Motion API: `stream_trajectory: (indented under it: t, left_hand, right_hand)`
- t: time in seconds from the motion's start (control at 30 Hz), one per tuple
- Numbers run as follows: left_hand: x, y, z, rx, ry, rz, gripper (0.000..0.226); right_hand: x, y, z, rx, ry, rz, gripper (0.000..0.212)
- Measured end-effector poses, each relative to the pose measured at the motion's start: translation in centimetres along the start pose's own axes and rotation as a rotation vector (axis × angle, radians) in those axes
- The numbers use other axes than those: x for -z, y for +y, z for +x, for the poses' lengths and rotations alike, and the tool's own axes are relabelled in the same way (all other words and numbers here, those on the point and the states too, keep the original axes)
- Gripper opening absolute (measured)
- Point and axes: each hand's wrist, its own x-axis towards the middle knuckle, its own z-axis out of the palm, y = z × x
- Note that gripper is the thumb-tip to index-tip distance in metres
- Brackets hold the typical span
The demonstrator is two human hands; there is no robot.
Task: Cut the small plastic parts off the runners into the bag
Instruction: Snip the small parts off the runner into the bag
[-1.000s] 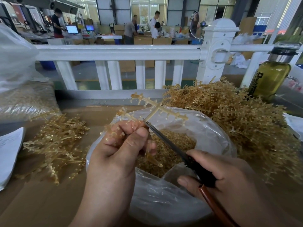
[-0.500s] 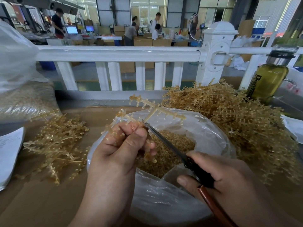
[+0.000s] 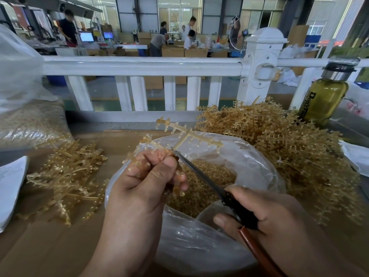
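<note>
On the cardboard-covered table, a clear bag of cut parts is sitting near centre. Above it the left hand is pinching a runner; the right hand is gripping scissors, tips at its stem. A big runner heap is crowding the right, a smaller heap the left. A white railing is closing the far edge, a bottle standing far right; bare cardboard is showing near left.

Bright, even daylight is admitted through the far windows, so only soft shadows are cast. Pale glare is carried on the bag, and the railing is bowed by wide-angle distortion.
</note>
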Motion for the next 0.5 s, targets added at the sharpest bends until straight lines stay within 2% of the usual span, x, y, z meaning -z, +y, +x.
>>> stream_trajectory:
  t: [0.27, 0.4, 0.5]
  left_hand:
    - [-0.1, 0.35, -0.05, 0.022, -0.002, -0.049, 0.014]
    - [-0.09, 0.27, -0.04, 0.032, 0.017, -0.037, 0.016]
    - [0.08, 0.36, 0.09, 0.005, 0.03, 0.005, 0.017]
  right_hand:
    - [-0.48, 0.07, -0.15, -0.026, 0.023, 0.022, 0.045]
    - [-0.63, 0.28, 0.02, -0.035, 0.008, 0.008, 0.035]
    - [-0.73, 0.49, 0.03, -0.019, 0.014, 0.004, 0.045]
